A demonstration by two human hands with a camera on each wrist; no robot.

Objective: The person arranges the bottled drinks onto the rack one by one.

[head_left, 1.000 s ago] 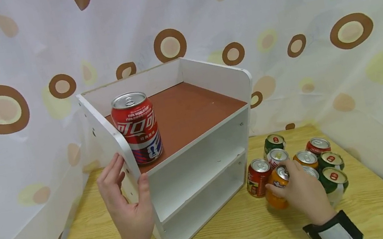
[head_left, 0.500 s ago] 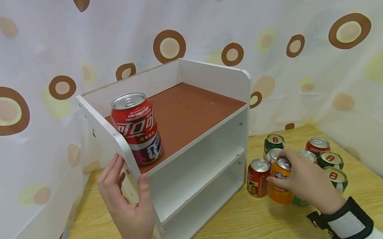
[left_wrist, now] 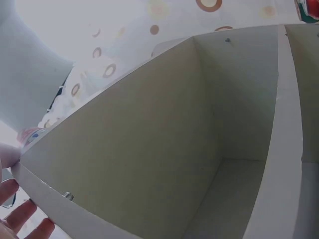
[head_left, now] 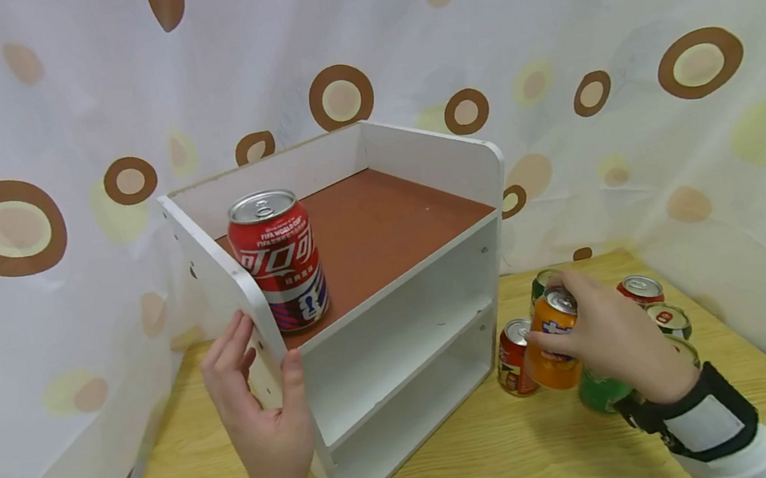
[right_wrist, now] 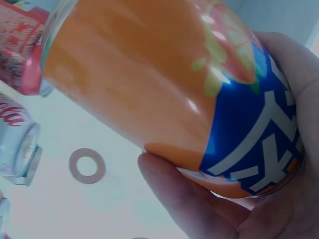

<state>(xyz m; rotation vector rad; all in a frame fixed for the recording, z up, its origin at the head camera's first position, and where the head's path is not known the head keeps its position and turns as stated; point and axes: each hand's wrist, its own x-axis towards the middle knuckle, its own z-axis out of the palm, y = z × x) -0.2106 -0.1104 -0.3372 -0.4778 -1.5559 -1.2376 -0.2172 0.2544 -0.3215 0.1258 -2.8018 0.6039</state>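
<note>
My right hand [head_left: 616,339] grips an orange soda can [head_left: 553,358] by its upper part and holds it tilted. The same orange can [right_wrist: 144,89] fills the right wrist view, with a blue band and white lettering. My left hand [head_left: 264,419] holds the front edge of the left side panel of a white shelf unit [head_left: 402,354], thumb on the inner side and fingertips [left_wrist: 42,229] along the outer side. On the unit's brown top, against that panel, stands a red cola can [head_left: 278,265]. In the head view my right hand hides some cans behind it.
Several cans stand on the wooden table right of the unit. A red can [head_left: 513,361] is beside the orange one; a green can [head_left: 601,391] and another red can [head_left: 640,287] are around my right hand. A patterned curtain [head_left: 544,17] hangs behind and at both sides.
My right hand, gripping the orange can, has lifted it slightly away from the group, its forearm swinging right. My left hand stays on the shelf unit.
</note>
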